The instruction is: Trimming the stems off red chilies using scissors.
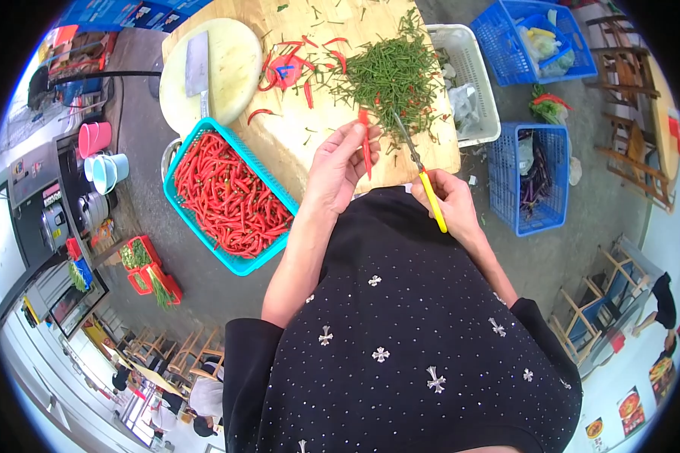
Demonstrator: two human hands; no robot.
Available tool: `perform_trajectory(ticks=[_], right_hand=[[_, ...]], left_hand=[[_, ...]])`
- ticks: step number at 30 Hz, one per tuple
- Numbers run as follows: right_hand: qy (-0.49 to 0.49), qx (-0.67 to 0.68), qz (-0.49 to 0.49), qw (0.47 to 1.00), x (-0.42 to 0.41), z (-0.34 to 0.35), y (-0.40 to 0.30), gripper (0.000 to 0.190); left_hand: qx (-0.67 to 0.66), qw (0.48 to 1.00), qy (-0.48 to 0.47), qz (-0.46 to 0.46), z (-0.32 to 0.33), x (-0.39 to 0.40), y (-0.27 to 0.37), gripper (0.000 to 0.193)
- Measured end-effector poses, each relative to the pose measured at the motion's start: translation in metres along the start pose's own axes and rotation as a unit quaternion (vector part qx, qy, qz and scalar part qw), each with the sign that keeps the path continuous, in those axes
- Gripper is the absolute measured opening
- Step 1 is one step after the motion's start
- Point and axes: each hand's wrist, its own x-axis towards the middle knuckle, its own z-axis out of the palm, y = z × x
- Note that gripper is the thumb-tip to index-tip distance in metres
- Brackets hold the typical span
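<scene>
Between the thumb and fingers of my left hand (pixel 335 167) is a red chili pepper (pixel 366 150), hanging with its tip down over the near edge of the wooden table (pixel 294 153). My right hand (pixel 450 201) grips yellow-handled shears (pixel 430 195); their metal blades point away from me over a heap of green chili stems (pixel 396 71). The blades are apart from the pepper. At my left, a turquoise plastic basket (pixel 243 266) is filled with red chilies (pixel 229 192). Loose red chilies (pixel 309 93) lie around a pinkish-red disc (pixel 285 72) bearing a blue mark.
A cleaver (pixel 197 65) lies on a round chopping board (pixel 232 73) at the far left. Right of the table are a white crate (pixel 481 133) with plastic bags, a blue crate (pixel 572 42) of bagged produce and another blue crate (pixel 501 181) with eggplants.
</scene>
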Motion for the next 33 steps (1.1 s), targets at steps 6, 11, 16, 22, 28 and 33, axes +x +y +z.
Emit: perform_trajectory(ticks=[6, 11, 16, 22, 28, 33], right_hand=[[-0.059, 0.061, 0.005, 0.996, -0.004, 0.004, -0.015, 0.037], [-0.105, 0.076, 0.012, 0.992, -0.006, 0.008, -0.018, 0.038], [-0.139, 0.087, 0.019, 0.986, -0.011, 0.009, -0.026, 0.042], [-0.142, 0.076, 0.015, 0.987, -0.012, 0.01, -0.033, 0.041], [-0.151, 0.068, 0.017, 0.986, -0.012, 0.011, -0.032, 0.044], [-0.146, 0.077, 0.023, 0.986, -0.011, 0.014, -0.034, 0.047]], left_hand=[[-0.214, 0.973, 0.054, 0.066, -0.007, 0.001, 0.012, 0.021], [-0.303, 0.949, 0.045, 0.08, 0.001, 0.0, 0.019, 0.02], [-0.335, 0.936, 0.046, 0.097, 0.011, -0.01, 0.025, 0.02], [-0.327, 0.934, 0.044, 0.138, 0.009, -0.015, 0.024, 0.019], [-0.313, 0.939, 0.037, 0.134, 0.005, -0.014, 0.018, 0.019], [-0.314, 0.941, 0.04, 0.124, 0.01, -0.018, 0.016, 0.017]])
